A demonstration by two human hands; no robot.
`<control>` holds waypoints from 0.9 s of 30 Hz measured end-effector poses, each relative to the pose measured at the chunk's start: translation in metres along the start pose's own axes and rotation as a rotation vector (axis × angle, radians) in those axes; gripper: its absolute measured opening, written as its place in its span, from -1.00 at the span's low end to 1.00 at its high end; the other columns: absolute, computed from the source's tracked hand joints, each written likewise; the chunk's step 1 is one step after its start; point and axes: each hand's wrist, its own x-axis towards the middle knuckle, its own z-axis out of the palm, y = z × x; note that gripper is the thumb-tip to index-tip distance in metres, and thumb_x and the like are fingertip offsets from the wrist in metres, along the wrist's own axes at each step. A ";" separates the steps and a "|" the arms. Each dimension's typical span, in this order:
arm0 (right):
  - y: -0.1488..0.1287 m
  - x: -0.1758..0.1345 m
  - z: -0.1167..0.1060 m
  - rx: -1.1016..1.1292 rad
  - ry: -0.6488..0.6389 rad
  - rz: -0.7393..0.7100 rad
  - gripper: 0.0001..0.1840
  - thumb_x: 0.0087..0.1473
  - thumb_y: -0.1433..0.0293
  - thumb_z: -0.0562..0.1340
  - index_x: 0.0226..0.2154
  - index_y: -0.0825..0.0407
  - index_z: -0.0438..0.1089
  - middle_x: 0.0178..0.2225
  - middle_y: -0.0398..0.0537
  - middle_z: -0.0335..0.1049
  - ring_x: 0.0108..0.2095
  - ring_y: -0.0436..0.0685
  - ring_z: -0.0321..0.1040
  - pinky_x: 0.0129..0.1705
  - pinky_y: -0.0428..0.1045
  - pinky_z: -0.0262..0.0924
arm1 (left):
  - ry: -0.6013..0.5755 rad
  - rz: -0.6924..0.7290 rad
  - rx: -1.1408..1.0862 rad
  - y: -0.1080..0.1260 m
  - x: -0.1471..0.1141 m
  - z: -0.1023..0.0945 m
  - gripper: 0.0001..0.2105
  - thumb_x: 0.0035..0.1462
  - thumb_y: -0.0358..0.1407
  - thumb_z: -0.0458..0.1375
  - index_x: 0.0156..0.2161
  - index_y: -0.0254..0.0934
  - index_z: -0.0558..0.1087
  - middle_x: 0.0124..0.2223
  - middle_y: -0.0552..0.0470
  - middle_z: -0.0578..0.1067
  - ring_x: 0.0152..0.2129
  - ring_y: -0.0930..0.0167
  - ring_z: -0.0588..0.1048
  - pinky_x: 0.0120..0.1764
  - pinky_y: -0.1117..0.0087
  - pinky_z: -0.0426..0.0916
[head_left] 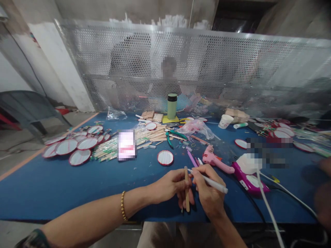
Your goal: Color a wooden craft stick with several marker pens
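My left hand [172, 186] is closed on a wooden craft stick [187, 196], which stands nearly upright in the view above the table's near edge. In my right hand [210, 191] is a white pen [217, 186], its tip close to the stick's upper end. Whether the tip touches the stick, I cannot tell. Just beyond my hands lies a round white disc with a red rim [165, 157]. A purple pen [191, 158] and a pink glue gun [216, 160] rest beside my right hand.
Red-rimmed discs [66, 147] and bundled sticks [106, 150] pile up at left, near a lit phone [126, 144]. Green-handled pliers [169, 138], a green bottle [172, 106] and a paper cup [225, 121] stand farther back. A magenta power strip [249, 179] with cables sits at right.
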 end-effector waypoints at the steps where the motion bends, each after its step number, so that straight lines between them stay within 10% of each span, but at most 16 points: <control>1: 0.000 0.000 0.000 0.001 -0.002 -0.002 -0.73 0.15 0.33 0.21 -0.54 0.03 0.39 -0.68 -0.26 0.32 -0.71 -0.08 0.19 -0.65 -0.17 0.12 | 0.000 0.000 -0.002 0.000 0.000 0.000 -0.52 0.09 0.15 0.19 -0.25 -0.27 0.26 -0.46 0.05 0.51 -0.68 0.49 0.44 -0.57 0.47 0.34; 27: 0.000 0.000 0.000 -0.011 -0.011 0.037 -0.70 0.16 0.27 0.20 -0.54 0.03 0.39 -0.65 -0.21 0.37 -0.70 -0.06 0.21 -0.64 -0.15 0.14 | -0.012 -0.018 -0.015 0.000 0.001 -0.001 -0.51 0.10 0.15 0.19 -0.25 -0.27 0.24 -0.46 0.05 0.52 -0.68 0.50 0.44 -0.56 0.49 0.33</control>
